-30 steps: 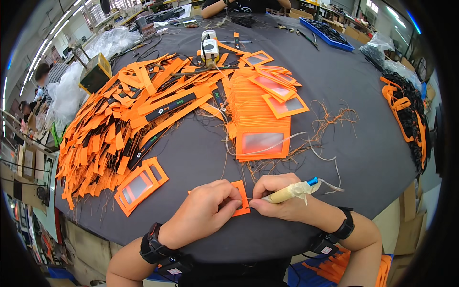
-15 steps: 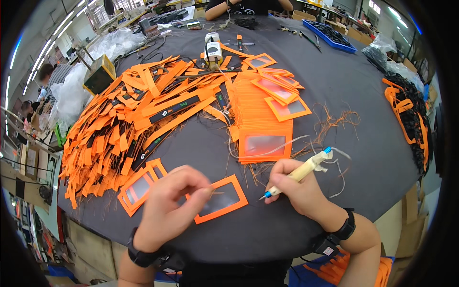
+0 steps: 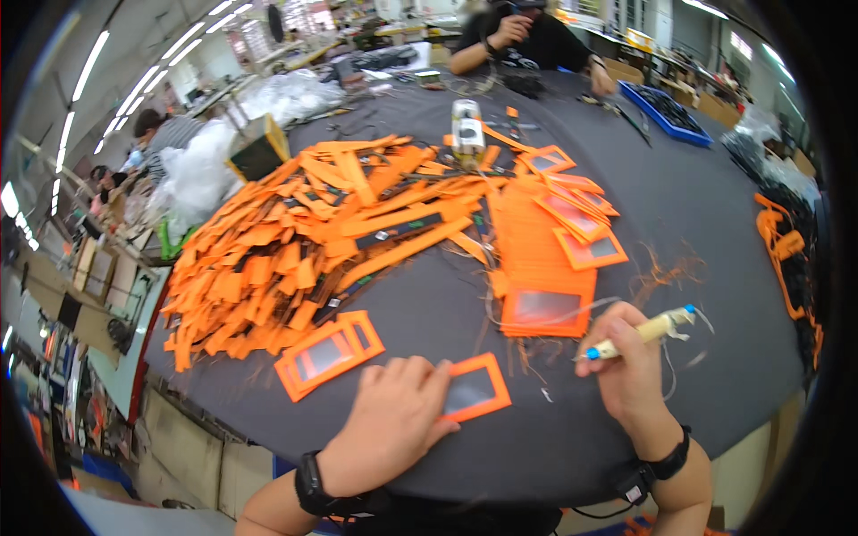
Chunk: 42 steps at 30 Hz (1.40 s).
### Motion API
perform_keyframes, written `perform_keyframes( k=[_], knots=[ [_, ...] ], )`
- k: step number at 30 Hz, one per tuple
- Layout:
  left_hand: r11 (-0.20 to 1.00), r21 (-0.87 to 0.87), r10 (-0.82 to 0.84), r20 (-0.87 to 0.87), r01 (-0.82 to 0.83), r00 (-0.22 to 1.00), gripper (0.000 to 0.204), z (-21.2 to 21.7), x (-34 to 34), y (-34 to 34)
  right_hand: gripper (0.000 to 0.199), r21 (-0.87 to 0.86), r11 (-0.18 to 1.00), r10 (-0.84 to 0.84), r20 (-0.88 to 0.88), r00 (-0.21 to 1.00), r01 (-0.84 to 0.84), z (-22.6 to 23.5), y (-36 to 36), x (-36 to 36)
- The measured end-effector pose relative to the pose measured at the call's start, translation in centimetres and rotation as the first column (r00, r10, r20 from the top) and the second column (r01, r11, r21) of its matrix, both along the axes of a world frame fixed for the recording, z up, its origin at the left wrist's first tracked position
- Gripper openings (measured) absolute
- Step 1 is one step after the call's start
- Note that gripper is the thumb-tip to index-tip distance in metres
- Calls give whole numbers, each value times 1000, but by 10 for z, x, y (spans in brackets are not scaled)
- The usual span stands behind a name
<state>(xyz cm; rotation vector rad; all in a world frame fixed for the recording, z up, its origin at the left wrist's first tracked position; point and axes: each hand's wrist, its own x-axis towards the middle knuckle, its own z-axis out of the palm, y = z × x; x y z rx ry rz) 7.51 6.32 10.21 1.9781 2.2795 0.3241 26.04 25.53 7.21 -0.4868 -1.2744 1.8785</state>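
1. The left end of an orange frame (image 3: 475, 391) with a grey window is covered by the left hand (image 3: 393, 415). The fingers are loosely bent, with the thumb by the frame's near edge; whether it is pinched or only pressed down cannot be told.
2. The frame is laid flat on the dark cloth (image 3: 715, 339), tilted slightly, its right end left uncovered. A band of cloth is seen between its near edge and the table's rounded near rim.
3. A cream pen-shaped tool (image 3: 645, 334) is gripped in the closed right hand (image 3: 627, 362). Its blue-collared end is pointed leftward, near the close corner of a stack of orange frames (image 3: 547, 268).
4. Between the frame and the tool, cloth is marked only by loose threads and a small white scrap (image 3: 547, 394).
5. To the left, room is limited by two overlapping orange frames (image 3: 326, 359), with a large heap of orange strips (image 3: 286, 241) beyond.
6. To the right, a wide stretch of cloth is bordered by a black-and-orange bundle (image 3: 786, 250) at the rim; a thread tangle (image 3: 666, 272) is spread nearer the stack.
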Motion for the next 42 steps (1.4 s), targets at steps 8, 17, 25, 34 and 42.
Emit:
perform_keyframes(
  k=[8, 17, 25, 34, 42],
  knots=[
    [982, 173, -72, -51, 80, 996, 69, -2, -14, -11, 25, 57, 984, -161, -83, 983, 166, 16, 11, 8],
    [949, 127, 315, -303, -289, 899, 55, 18, -93, -60, 28, -13, 955, -279, -363, 889, 295, 53, 51, 44],
    [923, 267, -296, 30, 278, 955, 37, 18, -35, 87, 27, 30, 912, -373, -349, 860, 408, 47, 62, 64],
    [957, 236, -129, -165, 166, 978, 31, -9, -7, 137, 23, 116, 925, -316, -300, 900, 363, 48, 52, 56],
    [957, 254, -69, -272, 141, 960, 31, -8, -8, 134, 22, 89, 923, -338, -276, 900, 374, 48, 50, 52]
  ],
)
